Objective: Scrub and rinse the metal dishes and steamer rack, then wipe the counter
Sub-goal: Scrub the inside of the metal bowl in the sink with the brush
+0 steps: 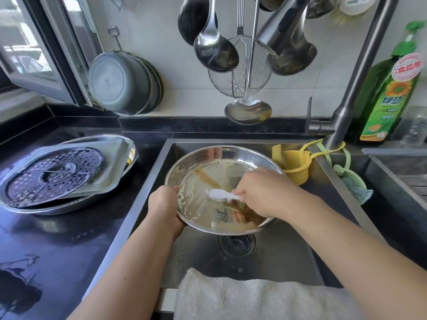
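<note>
1. At the far left, a perforated steamer rack (54,173) lies in a rectangular metal tray (111,158), which sits tilted across a round metal dish (69,205) on the dark bench (57,239).
2. Behind them, nested metal basins (122,83) hang on the wall beside the window frame (57,54).
3. My left hand (165,205) grips the near-left rim of a round stainless dish (203,162), fingers curled under the edge, holding it tilted above the sink (288,262) and its drain (236,245).
4. The dish's inside is streaked with pale suds and brownish residue.
5. My right hand (263,192) pinches the handle of a white brush (220,194), its head pressed against the dish's floor near the centre.
6. Overhead, ladles (215,49) and a wire skimmer (240,75) hang from the wall, with the pull-out tap head (280,26) just in front of them.
7. A white towel (254,299) is draped over the sink's near edge, between my forearms.
8. A yellow silicone holder (292,168) hangs inside the sink's back right corner, touching the dish's far rim as seen from here.
9. To its right hangs a green-handled scrubber (357,185), looped round the tap's base.
10. At the far right, a green bottle of dish liquid (385,98) stands upright on the ledge.
</note>
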Demonstrator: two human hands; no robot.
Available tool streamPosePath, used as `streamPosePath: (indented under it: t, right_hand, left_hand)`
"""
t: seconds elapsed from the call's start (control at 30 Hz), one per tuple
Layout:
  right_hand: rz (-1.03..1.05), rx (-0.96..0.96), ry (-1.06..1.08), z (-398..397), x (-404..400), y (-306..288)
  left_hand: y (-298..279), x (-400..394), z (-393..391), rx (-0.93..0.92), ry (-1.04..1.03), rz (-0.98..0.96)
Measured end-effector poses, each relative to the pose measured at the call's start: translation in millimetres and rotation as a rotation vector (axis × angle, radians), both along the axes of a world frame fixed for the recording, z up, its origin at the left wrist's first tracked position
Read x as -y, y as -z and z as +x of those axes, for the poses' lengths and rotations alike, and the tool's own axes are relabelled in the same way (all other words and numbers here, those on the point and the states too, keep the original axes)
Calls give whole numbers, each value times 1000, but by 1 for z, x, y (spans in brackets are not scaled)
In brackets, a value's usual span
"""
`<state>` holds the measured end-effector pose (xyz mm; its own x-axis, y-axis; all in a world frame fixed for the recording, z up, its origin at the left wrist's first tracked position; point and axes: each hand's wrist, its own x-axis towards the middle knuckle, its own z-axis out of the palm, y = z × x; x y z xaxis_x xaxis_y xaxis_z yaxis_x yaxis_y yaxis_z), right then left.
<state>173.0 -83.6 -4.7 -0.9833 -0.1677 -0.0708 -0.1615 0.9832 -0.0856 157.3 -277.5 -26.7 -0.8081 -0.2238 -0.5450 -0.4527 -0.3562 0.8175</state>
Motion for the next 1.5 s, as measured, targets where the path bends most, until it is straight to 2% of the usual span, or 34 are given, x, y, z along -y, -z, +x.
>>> streamPosePath:
  t: [0.1, 0.17, 0.23, 0.33, 0.4, 0.47, 0.57, 0.67, 0.73, 0.87, 1.03, 1.13, 1.3, 1.4, 1.5]
  right_hand:
    - [-78, -256, 183, -8, -20, -4]
    - [-165, -362, 326, -12, -36, -5]
    - [-154, -342, 470, -15, -47, -4]
    - [-226, -98, 580, -15, -49, -7]
    - [-329, 0, 579, -16, -50, -6]
    - [-336, 22, 593, -16, -55, -6]
    - [-337, 57, 607, -15, -75, -8]
    - [-368, 45, 548, -17, -91, -12]
    - [-324, -15, 507, -21, -91, -8]
    - [-192, -254, 458, -23, -76, -2]
    - [-161, -243, 409, -27, -60, 7]
    - [-193, -216, 331, -21, -38, 5]
    - [-231, 53, 126, -5, 6, 13]
    - [-290, 175, 174, -10, 10, 24]
    - [-245, 148, 301, -15, -7, 29]
  left_hand:
    - [2, 3, -3, -9, -31, 46]
    - [4, 4, -4, -4, -38, 72]
    - [8, 4, -5, 5, -21, 99]
    - [10, 2, -6, 22, 15, 147]
    - [10, -1, -4, 37, 52, 169]
    - [9, 0, -1, 54, 138, 167]
    - [4, 7, 4, 58, 327, 86]
    - [4, 14, 0, 15, 382, 7]
    - [0, 11, 1, 11, 443, -88]
    - [5, 3, 0, -8, 525, -283]
    - [7, -3, 0, -47, 441, -416]
    - [4, -8, 4, -51, 411, -415]
    - [9, -14, 11, -94, 325, -322]
    - [9, -12, 14, -73, 258, -233]
    - [5, -12, 14, -49, 199, -182]
